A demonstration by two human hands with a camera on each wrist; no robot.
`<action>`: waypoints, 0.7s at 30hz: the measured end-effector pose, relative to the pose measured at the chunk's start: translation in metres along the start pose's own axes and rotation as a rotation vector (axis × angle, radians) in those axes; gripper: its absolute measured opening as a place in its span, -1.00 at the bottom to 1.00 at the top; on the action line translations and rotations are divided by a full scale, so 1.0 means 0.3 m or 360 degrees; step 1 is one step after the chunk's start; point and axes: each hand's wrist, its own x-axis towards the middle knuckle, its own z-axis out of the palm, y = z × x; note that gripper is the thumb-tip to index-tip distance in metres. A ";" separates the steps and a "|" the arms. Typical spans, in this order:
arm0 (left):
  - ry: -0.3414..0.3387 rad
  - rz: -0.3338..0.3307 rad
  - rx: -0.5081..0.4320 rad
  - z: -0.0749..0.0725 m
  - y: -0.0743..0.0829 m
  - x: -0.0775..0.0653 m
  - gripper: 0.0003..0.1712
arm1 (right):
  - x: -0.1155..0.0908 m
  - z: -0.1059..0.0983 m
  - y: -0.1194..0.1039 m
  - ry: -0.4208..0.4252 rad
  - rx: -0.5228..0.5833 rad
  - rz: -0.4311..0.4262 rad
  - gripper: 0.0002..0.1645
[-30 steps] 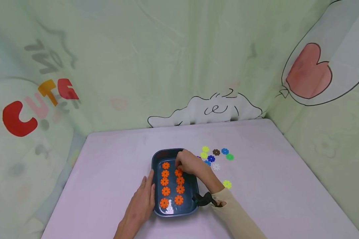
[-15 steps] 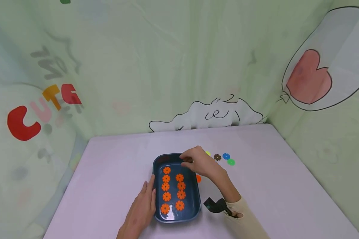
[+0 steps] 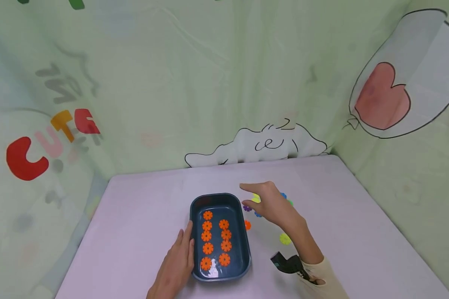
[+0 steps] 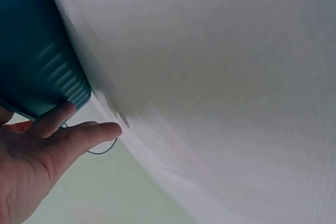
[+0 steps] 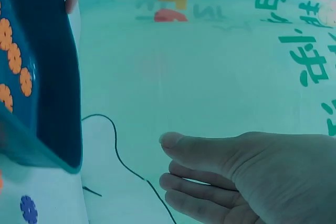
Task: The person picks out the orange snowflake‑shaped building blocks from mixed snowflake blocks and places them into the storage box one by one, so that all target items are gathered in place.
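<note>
A dark blue rectangular tray (image 3: 230, 272) holds several orange flower-shaped discs (image 3: 206, 236) in two columns. My left hand (image 3: 175, 257) lies along the tray's left side, its fingers extended against the outer wall; the left wrist view shows fingertips at the tray (image 4: 37, 56). My right hand (image 3: 275, 203) hovers beyond the tray's right rim, above loose discs, thumb and index finger spread apart with nothing between them. Partly beneath it are a yellow disc (image 3: 256, 199) and a purple disc (image 3: 247, 208). One orange disc (image 3: 248, 225) lies outside the tray, close to its right wall.
A yellow-green disc (image 3: 285, 238) lies on the table under the right forearm. Blue and green discs are partly hidden behind the right hand. The pale tabletop (image 3: 146, 216) meets a printed cloth wall (image 3: 153, 104) at the back. A black camera (image 3: 288, 263) sits at the right wrist.
My right hand has lifted out of the tray's far right part and shifted right over the loose discs, thumb and index finger parting. The left hand stays against the tray.
</note>
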 end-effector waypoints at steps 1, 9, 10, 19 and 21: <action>0.0006 0.0010 0.0002 0.000 0.000 -0.002 -0.32 | -0.005 -0.005 0.004 0.0008 -0.0010 0.0000 -0.42; 0.0025 0.0034 0.0022 -0.005 -0.003 -0.004 -0.32 | -0.055 -0.036 0.045 0.0005 -0.0044 0.0079 -0.37; 0.0029 0.0039 0.0020 -0.006 -0.004 -0.004 -0.32 | -0.060 -0.037 0.053 0.0004 -0.0043 0.0092 -0.38; 0.0046 0.0053 0.0023 0.000 -0.003 -0.008 -0.32 | -0.102 -0.027 0.119 -0.0017 -0.0041 0.0216 -0.38; 0.0046 0.0052 0.0025 0.003 -0.004 -0.009 -0.32 | -0.112 -0.024 0.130 -0.0033 -0.0047 0.0223 -0.39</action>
